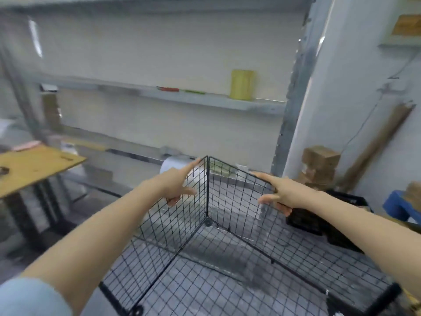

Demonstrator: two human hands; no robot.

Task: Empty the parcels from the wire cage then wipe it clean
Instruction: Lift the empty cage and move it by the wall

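The black wire cage [230, 226] sits low in front of the person, with one upright corner pointing away toward the shelving. Its near edge is cut off by the bottom of the view, so its whole shape cannot be seen. The grey floor [68, 226] shows through the bottom mesh, but it is not clear whether the cage rests on the floor or is held up.

The left hand [175, 185] grips the top of the left panel. Its forefinger lies straight along the top wire, its thumb is on the near face, and its other fingers curl round behind the mesh. The right hand [280, 192] holds the right panel in the same way, with the forefinger along the rim, the thumb in front and the curled fingers partly hidden behind the wires.

The whole scene is blurred. Behind the cage corner stands a white roll [175, 166], half covered by the left hand. A yellow roll [242, 85] stands on the metal shelf [205, 101]. A wooden counter [34, 167] is at the left, cropped by the frame. At the right are stacked cardboard boxes [319, 165], and a black crate [305, 221] lies partly under the right forearm.
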